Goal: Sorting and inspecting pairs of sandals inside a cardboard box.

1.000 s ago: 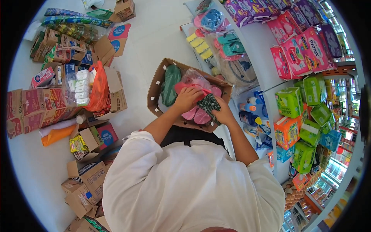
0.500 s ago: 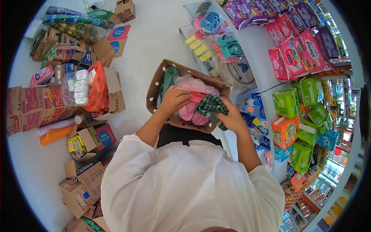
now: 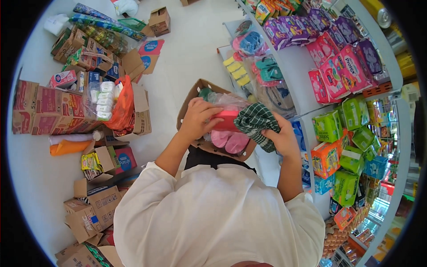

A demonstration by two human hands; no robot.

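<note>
In my left hand [image 3: 199, 119], fingers closed on its left end, is a flat red slipper [image 3: 226, 119], with clear plastic wrap behind it. My right hand [image 3: 282, 135] grips a dark green checked cloth [image 3: 254, 125], which is bunched up and lies against the slipper's right end. Both are held over an open cardboard box [image 3: 182, 106] in front of my body. Inside the box sits a pair of pink slippers [image 3: 230, 141], below the red one. Something green shows at the box's far left corner, mostly covered by plastic and my left hand.
Shelves on the right carry bagged slippers [image 3: 269, 70], yellow sponges [image 3: 237, 71], pink packs [image 3: 340, 71] and green packs [image 3: 347, 187]. Along the left stand several cardboard boxes [image 3: 49, 104] and an orange plastic bag [image 3: 124, 104]. White floor [image 3: 187, 44] lies beyond the box.
The red slipper has come up nearer and shows more clearly. My right hand and the cloth have shifted slightly right and upward. The view has moved a little.
</note>
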